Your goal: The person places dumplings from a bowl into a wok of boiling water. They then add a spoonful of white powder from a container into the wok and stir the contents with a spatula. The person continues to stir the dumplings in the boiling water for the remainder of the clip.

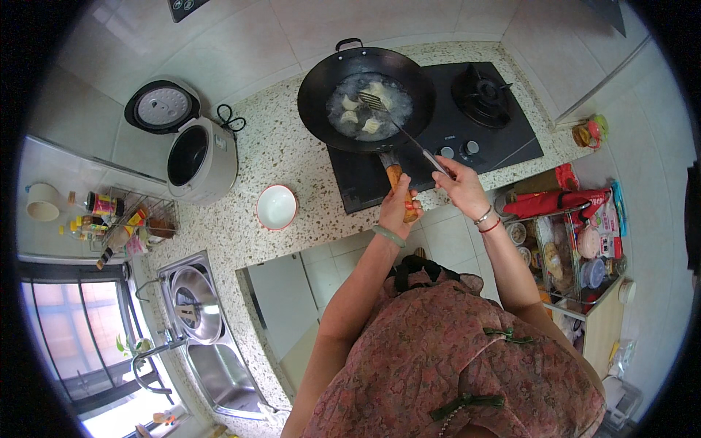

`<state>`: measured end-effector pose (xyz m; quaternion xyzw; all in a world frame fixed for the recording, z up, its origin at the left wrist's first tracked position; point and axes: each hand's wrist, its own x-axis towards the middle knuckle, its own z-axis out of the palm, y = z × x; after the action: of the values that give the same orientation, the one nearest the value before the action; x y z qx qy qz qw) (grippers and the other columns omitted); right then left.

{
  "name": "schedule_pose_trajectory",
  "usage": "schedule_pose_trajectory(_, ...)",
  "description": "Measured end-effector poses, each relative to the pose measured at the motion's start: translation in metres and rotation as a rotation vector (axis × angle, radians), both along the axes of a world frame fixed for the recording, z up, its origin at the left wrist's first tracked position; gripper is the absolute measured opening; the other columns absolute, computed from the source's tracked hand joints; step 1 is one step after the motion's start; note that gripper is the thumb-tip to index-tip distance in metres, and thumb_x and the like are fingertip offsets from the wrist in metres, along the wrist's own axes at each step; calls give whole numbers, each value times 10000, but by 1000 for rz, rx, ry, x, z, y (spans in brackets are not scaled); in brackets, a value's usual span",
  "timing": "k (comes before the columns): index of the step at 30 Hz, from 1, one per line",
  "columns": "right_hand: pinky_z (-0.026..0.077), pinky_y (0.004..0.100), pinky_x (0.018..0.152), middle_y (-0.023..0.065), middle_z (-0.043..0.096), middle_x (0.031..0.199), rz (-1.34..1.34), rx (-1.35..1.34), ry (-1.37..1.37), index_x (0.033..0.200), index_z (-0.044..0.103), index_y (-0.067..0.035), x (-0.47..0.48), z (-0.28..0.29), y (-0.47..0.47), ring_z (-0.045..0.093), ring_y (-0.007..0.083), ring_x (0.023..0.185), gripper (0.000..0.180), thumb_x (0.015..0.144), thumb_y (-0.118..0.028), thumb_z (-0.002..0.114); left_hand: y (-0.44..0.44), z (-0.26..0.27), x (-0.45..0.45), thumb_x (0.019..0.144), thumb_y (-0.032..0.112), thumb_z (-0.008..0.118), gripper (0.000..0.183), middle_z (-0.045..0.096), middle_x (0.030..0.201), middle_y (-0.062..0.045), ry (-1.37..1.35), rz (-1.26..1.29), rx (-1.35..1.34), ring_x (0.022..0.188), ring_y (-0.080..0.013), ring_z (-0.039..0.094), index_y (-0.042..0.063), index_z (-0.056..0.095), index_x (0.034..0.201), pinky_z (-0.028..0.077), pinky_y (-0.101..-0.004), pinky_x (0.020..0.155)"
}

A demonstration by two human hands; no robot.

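Note:
A black wok [317,104] sits on the left side of the gas cooktop [361,189]. My left hand [395,207] is wrapped around its wooden handle [394,173]. Several pale dumplings [371,126] float in the bubbling water [398,103] inside. In my right hand [460,183] is the grip of a slotted spatula [413,141]; its metal head lies in the water among the dumplings. A white bowl with a red rim [276,207] stands on the speckled counter [274,148], left of the cooktop.
A rice cooker [202,159] stands with its lid up on the left. Beyond the bowl, a metal lid [197,306] lies in the double sink [219,378]. A wire rack [156,219] holds bottles. The second burner [484,96] is right of the wok; a packed shelf rack [569,257] stands at right.

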<state>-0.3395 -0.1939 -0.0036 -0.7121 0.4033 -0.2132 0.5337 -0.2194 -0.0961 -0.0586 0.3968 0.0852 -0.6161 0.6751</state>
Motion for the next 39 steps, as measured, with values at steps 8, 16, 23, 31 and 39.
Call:
schedule_pose_trajectory(8,301,203,393,-12,568,705,-73,20,17,1212,537,-31,-12,1,0,394,32,462,374,864,-159,585,1,0,0,861,377,612,369,481,768,-9,17,5,-3,571,-104,452,105,501,1085,401,-246,476)
schedule_pose_trajectory(16,413,247,549,77,623,752,-61,-5,41,1179,542,19,-1,-6,-12,546,106,600,385,843,-164,589,0,-5,1,837,370,643,318,486,750,-7,27,4,-17,550,-109,465,130,496,985,405,-251,457)
schedule_pose_trajectory(23,477,294,658,137,653,771,-70,-66,122,1150,555,33,9,-11,-19,637,175,697,371,831,-156,579,1,-1,0,859,383,612,378,474,765,-6,2,-8,-12,578,-101,448,104,494,1084,402,-241,492)
schedule_pose_trajectory(31,461,261,619,103,629,798,-118,-164,77,1173,539,35,-3,-28,-20,593,133,663,378,837,-130,589,0,0,-1,859,383,611,370,478,773,-6,1,1,-3,571,-100,450,109,496,1078,403,-242,483)
schedule_pose_trajectory(39,478,266,628,120,647,826,-101,-137,14,1193,518,47,-15,-20,-12,605,136,661,406,838,-136,587,0,2,0,853,389,619,400,476,772,-6,-2,-5,5,573,-99,448,104,484,1099,403,-242,483)
